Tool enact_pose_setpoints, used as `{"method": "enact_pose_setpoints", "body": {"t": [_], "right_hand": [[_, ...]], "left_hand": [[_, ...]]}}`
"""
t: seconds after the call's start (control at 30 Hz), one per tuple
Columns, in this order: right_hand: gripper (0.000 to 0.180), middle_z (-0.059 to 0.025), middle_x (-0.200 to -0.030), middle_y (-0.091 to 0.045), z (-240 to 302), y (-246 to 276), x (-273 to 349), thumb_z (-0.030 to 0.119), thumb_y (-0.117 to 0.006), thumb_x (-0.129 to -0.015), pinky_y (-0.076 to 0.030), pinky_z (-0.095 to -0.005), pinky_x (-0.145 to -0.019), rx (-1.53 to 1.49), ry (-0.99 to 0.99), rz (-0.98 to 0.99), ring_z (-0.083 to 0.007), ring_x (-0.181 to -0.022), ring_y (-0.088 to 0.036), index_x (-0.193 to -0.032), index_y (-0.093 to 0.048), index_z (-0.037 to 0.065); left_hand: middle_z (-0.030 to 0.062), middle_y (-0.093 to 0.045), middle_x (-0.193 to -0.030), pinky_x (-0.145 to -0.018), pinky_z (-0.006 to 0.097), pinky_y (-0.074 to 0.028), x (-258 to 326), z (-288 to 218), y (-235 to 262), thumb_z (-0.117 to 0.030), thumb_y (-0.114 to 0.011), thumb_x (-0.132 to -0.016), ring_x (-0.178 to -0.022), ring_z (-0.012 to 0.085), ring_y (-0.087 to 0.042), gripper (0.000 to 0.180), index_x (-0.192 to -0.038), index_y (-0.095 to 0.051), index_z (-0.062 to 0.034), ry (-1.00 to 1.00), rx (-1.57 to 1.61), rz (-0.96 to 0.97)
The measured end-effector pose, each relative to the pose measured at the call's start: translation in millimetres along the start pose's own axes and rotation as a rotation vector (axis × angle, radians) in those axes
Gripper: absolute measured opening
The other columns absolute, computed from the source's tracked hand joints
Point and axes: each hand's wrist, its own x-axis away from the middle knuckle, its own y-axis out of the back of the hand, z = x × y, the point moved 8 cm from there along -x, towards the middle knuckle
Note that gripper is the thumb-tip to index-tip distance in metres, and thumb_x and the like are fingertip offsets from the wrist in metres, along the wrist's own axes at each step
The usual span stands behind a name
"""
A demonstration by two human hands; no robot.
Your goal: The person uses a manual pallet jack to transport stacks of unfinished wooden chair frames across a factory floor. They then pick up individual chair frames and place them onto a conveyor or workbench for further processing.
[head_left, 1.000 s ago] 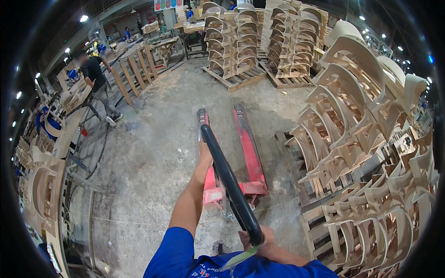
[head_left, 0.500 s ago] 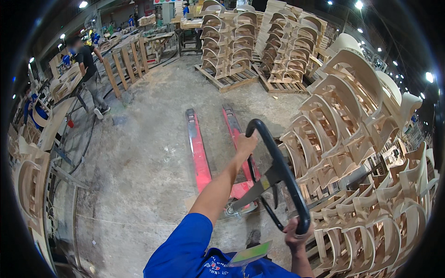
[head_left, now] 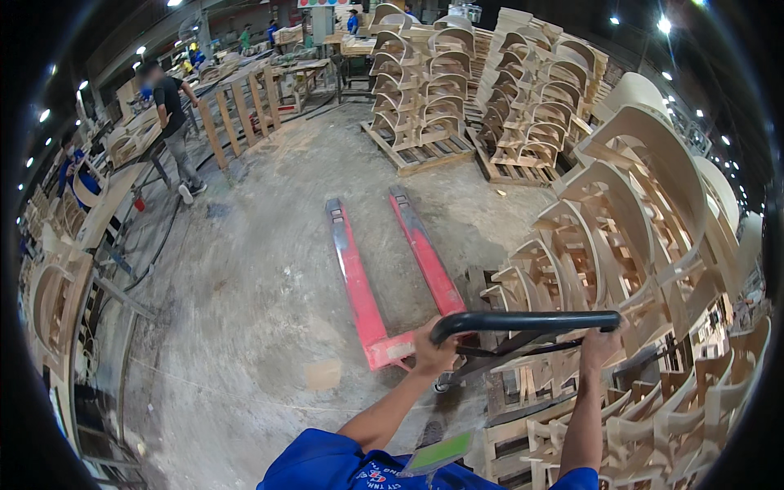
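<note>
Dusty concrete floor of a woodshop, red pallet jack beside stacked chair frames, open floor leftward, left hand and right hand each with grip wrapped around the black handle.

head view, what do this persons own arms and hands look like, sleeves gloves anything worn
Both forearms are bare below short bright blue sleeves, part of a blue shirt with a small red and white marking near the chest. The left hand and right hand are bare: no gloves, and no watch or bands show.

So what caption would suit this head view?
Both hands, left hand and right hand, grip a red pallet jack's black handle beside stacked wooden chair frames.
</note>
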Motion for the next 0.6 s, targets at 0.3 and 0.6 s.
{"method": "enact_pose_setpoints", "body": {"t": [0.3, 0.6], "right_hand": [[0.035, -0.0188, -0.102, -0.071, 38, -214, -98, 0.02, -0.072, -0.09, -0.054, -0.0457, -0.089, 0.163, 0.142, 0.312, -0.0379, -0.099, -0.068, -0.12, -0.064, 0.004], [0.04, -0.0126, -0.084, -0.067, 144, -436, -131, 0.044, -0.061, -0.102, -0.055, -0.0455, -0.076, -0.37, 0.202, 0.613, -0.0319, -0.08, -0.067, -0.107, -0.064, 0.004]], "left_hand": [[0.0075, -0.069, -0.077, -0.063, 0.031, -0.051, -37, 19, -17, 0.0, -0.073, -0.083, -0.069, 0.0118, -0.066, 0.016, -0.099, -0.073, -0.0039, 0.001, -0.259, -0.044], [0.0095, -0.061, -0.066, -0.051, 0.037, -0.045, -98, 16, -80, -0.004, -0.082, -0.081, -0.057, 0.0268, -0.062, 0.023, -0.1, -0.071, -0.0077, -0.317, -0.194, 0.298]]}}
